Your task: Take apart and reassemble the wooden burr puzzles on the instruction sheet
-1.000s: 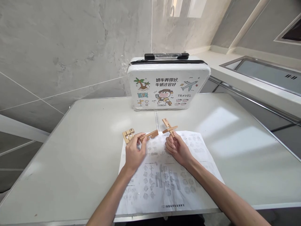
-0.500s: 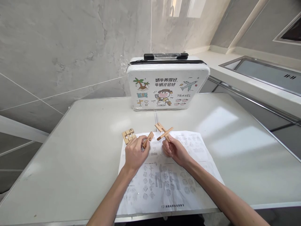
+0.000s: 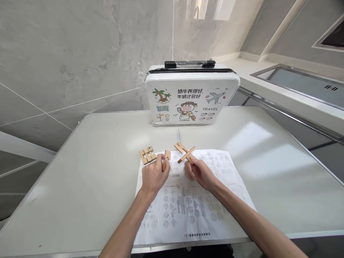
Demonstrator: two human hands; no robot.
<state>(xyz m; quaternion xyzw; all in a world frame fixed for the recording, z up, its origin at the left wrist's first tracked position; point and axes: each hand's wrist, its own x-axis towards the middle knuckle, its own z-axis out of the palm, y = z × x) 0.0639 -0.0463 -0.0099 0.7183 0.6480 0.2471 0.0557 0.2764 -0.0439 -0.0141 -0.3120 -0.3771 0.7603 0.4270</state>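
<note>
Between the thumb and fingers of my left hand (image 3: 155, 175) is a notched wooden puzzle piece (image 3: 167, 156), its slotted end pointing up and away. My right hand (image 3: 199, 172) grips two wooden puzzle pieces joined as a cross: a slotted one (image 3: 179, 146) with a dark mark at its end, and a plain-looking bar (image 3: 186, 154) lying across it. The two hands are apart, above a printed sheet (image 3: 188, 222) with small diagrams. Just beyond my left hand, several wooden puzzle pieces (image 3: 145, 152) lie side by side on the table, partly over the sheet's corner.
A white case (image 3: 172, 84) with cartoon prints and a black handle, wrapped in clear plastic, stands at the back of the white table (image 3: 88, 179). Behind it is a grey wall (image 3: 94, 43). A counter with a sink (image 3: 303, 84) runs along the right.
The piece in my left hand has turned more upright and shifted slightly left. The crossed pieces in my right hand have tilted and moved a little to the left.
</note>
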